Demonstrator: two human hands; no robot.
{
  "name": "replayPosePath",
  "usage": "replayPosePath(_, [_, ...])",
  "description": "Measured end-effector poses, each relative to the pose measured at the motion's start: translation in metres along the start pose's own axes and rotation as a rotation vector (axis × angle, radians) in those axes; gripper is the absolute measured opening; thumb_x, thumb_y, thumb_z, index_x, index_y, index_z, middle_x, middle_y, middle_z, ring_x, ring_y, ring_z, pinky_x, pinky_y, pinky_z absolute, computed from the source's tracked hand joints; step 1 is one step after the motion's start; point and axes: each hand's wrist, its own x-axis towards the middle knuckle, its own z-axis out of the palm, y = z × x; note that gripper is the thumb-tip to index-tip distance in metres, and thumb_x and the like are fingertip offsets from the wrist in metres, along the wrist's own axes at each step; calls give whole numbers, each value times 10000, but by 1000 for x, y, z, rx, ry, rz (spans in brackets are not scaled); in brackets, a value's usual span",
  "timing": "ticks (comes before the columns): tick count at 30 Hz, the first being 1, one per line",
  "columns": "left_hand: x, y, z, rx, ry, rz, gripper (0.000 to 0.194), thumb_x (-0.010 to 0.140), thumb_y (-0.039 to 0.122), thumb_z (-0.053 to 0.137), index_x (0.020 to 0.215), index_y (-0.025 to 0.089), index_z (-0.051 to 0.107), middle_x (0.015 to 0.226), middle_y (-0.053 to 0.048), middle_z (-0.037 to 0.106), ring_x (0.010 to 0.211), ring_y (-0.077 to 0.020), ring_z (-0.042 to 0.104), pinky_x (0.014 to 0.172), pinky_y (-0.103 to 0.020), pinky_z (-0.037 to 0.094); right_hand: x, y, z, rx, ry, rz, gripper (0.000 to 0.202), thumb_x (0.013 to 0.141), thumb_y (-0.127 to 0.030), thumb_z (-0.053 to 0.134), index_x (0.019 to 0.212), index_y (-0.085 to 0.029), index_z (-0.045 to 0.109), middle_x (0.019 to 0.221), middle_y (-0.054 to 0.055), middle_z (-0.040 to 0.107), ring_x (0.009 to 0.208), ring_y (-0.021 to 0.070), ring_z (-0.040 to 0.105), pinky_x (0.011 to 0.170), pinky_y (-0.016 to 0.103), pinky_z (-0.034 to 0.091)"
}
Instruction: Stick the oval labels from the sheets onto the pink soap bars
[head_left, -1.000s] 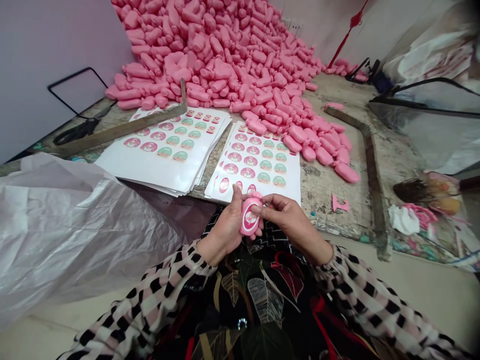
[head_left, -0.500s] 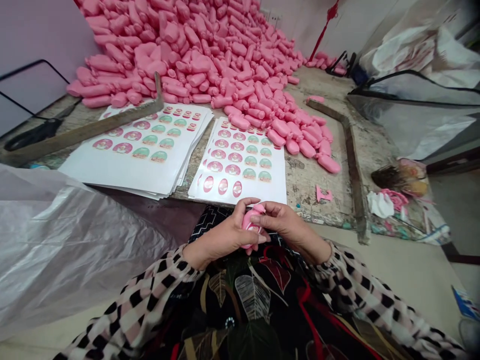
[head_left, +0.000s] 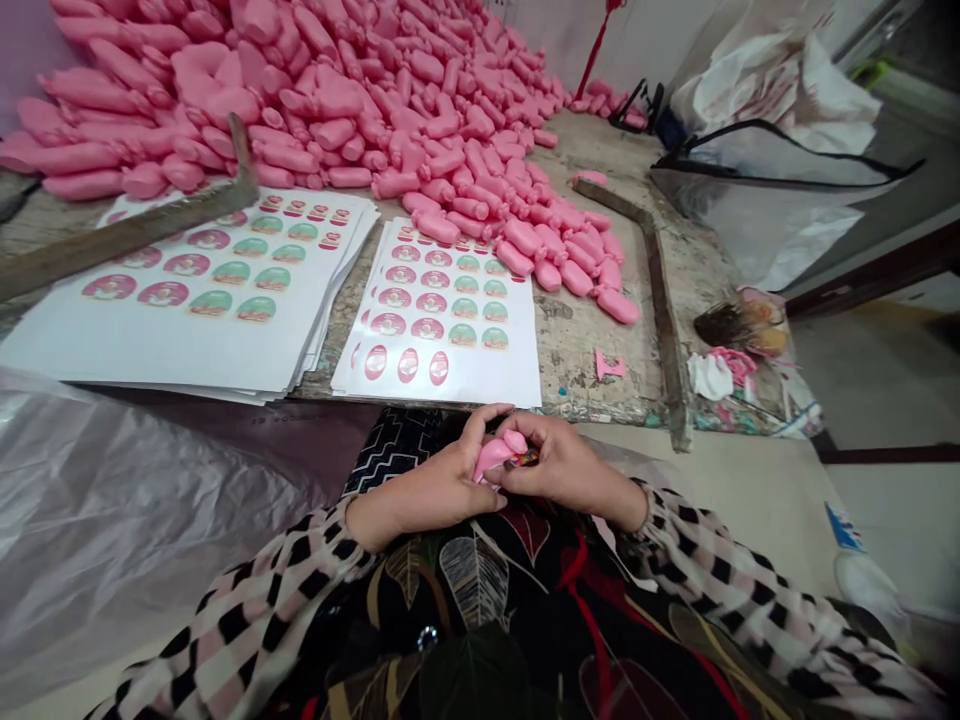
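Note:
Just below the table's front edge, over my lap, both hands hold one pink sausage-shaped piece with a rounded knob at its upper end. My left hand wraps around its left side, thumb along the lower part and index finger arched above. My right hand is closed against its right side, with thumb and fingertips touching it. A small colourful patch shows between the right fingers; I cannot make out what it is. Closest on the table lies a sheet of oval and dome-shaped stickers.
A large heap of pink sausage-shaped pieces covers the back of the table. To the left is a stack of sticker sheets under a wooden strip. Another wooden strip, a brush and a pink scrap lie right.
The view has swung to the right, so the table's things sit further left. The pink piece has been tilted in my hands, and my right fingers have shifted down its side.

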Motion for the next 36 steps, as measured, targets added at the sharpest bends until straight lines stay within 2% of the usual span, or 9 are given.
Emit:
replayPosePath(4, [4, 8, 8, 95, 14, 27, 700, 735, 218, 594, 1333, 200, 231, 1093, -85, 542, 987, -214, 531, 866, -353, 394, -8, 9, 5, 83, 99, 17, 237, 646, -315, 679, 677, -182, 485, 616, -59, 441, 574, 83, 386, 539, 210, 327])
replayPosePath(9, [9, 16, 15, 117, 21, 97, 573, 810, 299, 532, 1319, 192, 293, 1132, -92, 540, 1019, -194, 519, 873, -311, 385, -13, 7, -1, 267, 96, 77, 237, 690, -353, 650, 669, -179, 489, 628, -47, 485, 577, 86, 436, 557, 222, 374])
replayPosePath(15, [13, 7, 15, 59, -51, -60, 556, 855, 336, 444, 1369, 248, 253, 852, -27, 623, 640, -122, 520, 626, -244, 406, -39, -8, -54, 41, 439, 67, 256, 655, -386, 694, 725, -191, 544, 667, -14, 550, 618, 127, 512, 585, 265, 421])
replayPosePath(17, [15, 2, 14, 32, -65, -79, 529, 841, 340, 466, 1341, 250, 320, 827, -20, 620, 637, -119, 505, 617, -236, 398, -49, -7, -71, -2, 479, 109, 264, 643, -387, 709, 732, -195, 552, 687, 0, 581, 653, 149, 545, 613, 284, 434])
replayPosePath(21, [21, -4, 14, -8, -72, -100, 462, 830, 356, 477, 1275, 244, 418, 830, -22, 610, 611, -108, 493, 590, -228, 395, -58, 8, -79, 218, 397, 229, 288, 634, -386, 717, 665, -194, 504, 663, -8, 589, 663, 155, 576, 613, 276, 436])
replayPosePath(25, [23, -3, 14, -65, -57, -127, 452, 846, 369, 450, 1271, 222, 404, 860, -39, 606, 571, -98, 488, 524, -218, 380, -48, 21, -59, 494, 290, 332, 253, 664, -398, 692, 696, -182, 564, 599, -36, 564, 532, 89, 508, 518, 221, 387])
replayPosePath(28, [19, 0, 14, -153, -92, -131, 464, 829, 313, 504, 1268, 219, 385, 913, -44, 600, 650, -96, 518, 578, -213, 393, -36, 21, -46, 617, 226, 338, 252, 666, -387, 695, 759, -168, 614, 616, -33, 571, 510, 65, 474, 495, 201, 363])
replayPosePath(32, [13, 4, 14, -343, -133, -93, 483, 764, 194, 600, 1212, 233, 426, 1018, -39, 580, 925, -124, 531, 808, -253, 391, -27, 15, -41, 649, 186, 338, 259, 648, -369, 713, 779, -170, 613, 697, -17, 607, 597, 84, 525, 559, 208, 395])
replayPosePath(36, [14, 5, 14, -311, -103, -95, 447, 785, 226, 575, 1209, 224, 435, 990, -41, 587, 801, -111, 548, 704, -237, 416, -23, 13, -39, 542, 141, 298, 257, 670, -399, 686, 747, -175, 586, 630, -43, 564, 551, 75, 485, 556, 214, 384])
